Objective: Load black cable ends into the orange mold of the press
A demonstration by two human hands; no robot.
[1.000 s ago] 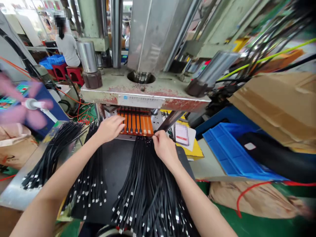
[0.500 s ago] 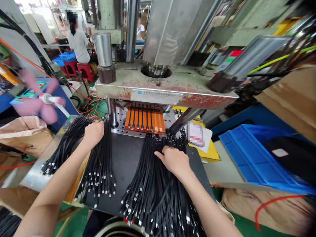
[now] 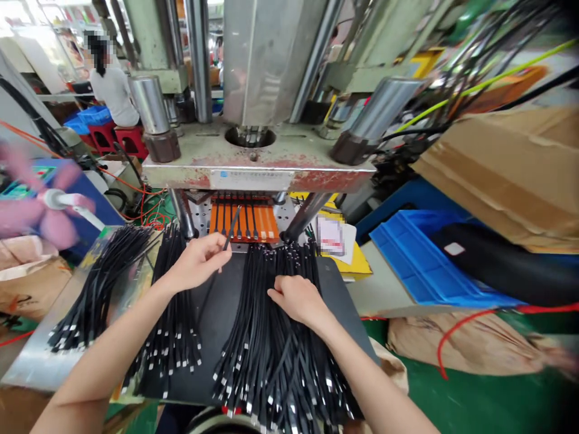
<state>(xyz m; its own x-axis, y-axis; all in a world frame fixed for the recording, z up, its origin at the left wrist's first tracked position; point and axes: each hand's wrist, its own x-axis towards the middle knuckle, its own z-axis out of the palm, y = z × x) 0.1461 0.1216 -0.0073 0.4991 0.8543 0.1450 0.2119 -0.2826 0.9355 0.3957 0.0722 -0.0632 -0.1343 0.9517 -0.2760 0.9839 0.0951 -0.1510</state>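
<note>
A single flat black cable is pinched in my left hand, its end pointing up in front of the orange fixture in the press. Several black cables lie side by side in that fixture. My right hand rests on the large bundle of black cables with silvery connector ends. Its fingers are curled down among the cables, and what they grip is hidden. Under my left forearm lies a smaller cable bundle, with another cable bundle further left. The bundles near me lie on a black board.
The press plate spans above the fixture between metal columns. At left a pink fan spins. Blue trays and cardboard stand at right, beside a yellow box. A person sits further back.
My left hand has moved right, from the left bundle to in front of the fixture, now with one cable in it. My right hand stays on the large bundle. The view has shifted.
</note>
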